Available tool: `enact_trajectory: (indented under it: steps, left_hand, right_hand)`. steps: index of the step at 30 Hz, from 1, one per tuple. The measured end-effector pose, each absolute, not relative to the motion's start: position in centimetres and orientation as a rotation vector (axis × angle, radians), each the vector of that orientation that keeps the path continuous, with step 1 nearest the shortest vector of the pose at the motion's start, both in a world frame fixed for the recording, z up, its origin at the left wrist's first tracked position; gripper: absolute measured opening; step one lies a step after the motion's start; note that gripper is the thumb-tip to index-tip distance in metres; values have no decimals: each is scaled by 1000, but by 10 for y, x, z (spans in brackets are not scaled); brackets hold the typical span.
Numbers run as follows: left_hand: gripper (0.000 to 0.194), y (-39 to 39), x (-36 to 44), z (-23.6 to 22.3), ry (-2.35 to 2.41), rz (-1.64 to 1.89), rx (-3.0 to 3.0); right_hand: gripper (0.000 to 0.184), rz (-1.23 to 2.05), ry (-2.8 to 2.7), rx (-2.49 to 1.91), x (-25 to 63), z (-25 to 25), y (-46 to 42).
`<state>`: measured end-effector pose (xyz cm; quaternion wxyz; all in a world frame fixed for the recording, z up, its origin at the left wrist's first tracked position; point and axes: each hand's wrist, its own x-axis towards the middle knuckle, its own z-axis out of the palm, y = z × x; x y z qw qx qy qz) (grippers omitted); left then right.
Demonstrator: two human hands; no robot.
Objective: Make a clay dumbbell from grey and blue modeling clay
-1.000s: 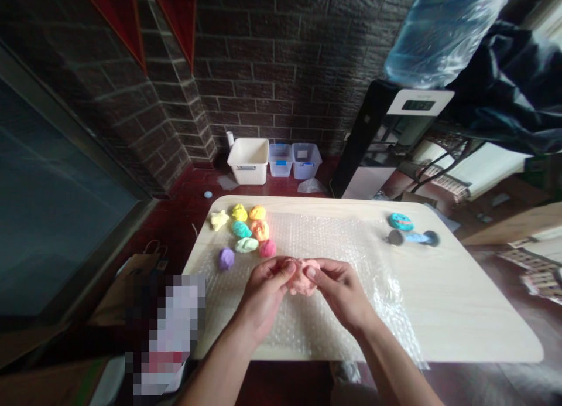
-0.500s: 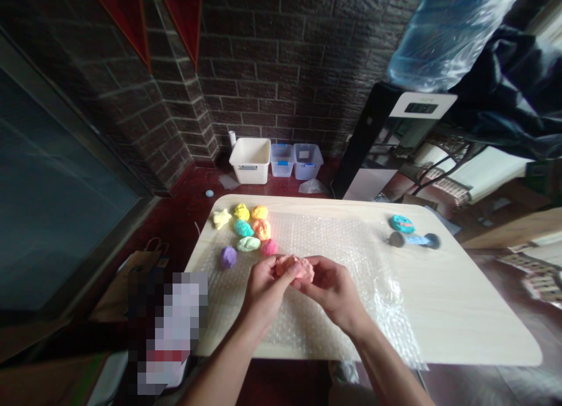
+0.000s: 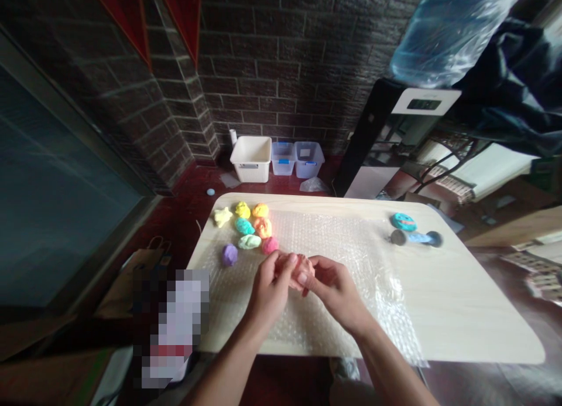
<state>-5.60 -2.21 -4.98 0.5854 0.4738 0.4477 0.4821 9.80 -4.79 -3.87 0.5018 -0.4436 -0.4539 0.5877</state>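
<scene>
Both my hands hold a lump of pink modelling clay (image 3: 301,271) above the bubble wrap (image 3: 351,318). My left hand (image 3: 270,289) pinches its left side, and my right hand (image 3: 336,289) grips its right side, hiding much of it. Several coloured clay lumps lie at the upper left of the wrap, the closest a pink ball (image 3: 270,245) just beyond my left hand. A purple lump (image 3: 229,254) and a mint lump (image 3: 249,241) lie nearby. Far right are a teal clay disc (image 3: 403,221) and a small blue-grey roller (image 3: 417,238).
The pale wooden table (image 3: 465,300) has rounded corners, and its near edge lies just past my wrists. A pixelated patch (image 3: 171,324) covers something at its left. A white bin (image 3: 250,159) and plastic boxes (image 3: 290,159) stand on the red floor beyond.
My left fingers have moved higher over the pink clay, and both hands press it more closely. The view has shifted slightly, and the other clay lumps have not moved.
</scene>
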Motion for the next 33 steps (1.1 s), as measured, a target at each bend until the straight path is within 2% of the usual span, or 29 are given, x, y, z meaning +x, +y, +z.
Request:
enact_trajectory:
  steps: [6,14,21,28,33]
  left_hand:
    - [42,-26,-54,-51,1099,1131,1106]
    - [64,-28,-51,-46,1162,1147,965]
    - [53,-25,-57,-50,1208,1135,1084]
    - [58,-26,-57,-47,1216,1121,1124]
    - [56,-27,-54,-50,1228,1162,1045]
  right_hand:
    - [40,1473,-1107,-1081,93,-41,-48]
    - [40,1637,-1027,-930,89,-34,-52]
    - [40,1608,-891,-990,85,-41,-50]
    - [31,1682,-858,-927,86,-40,-51]
    - [32,1678,-880,-948,86,-39,-49]
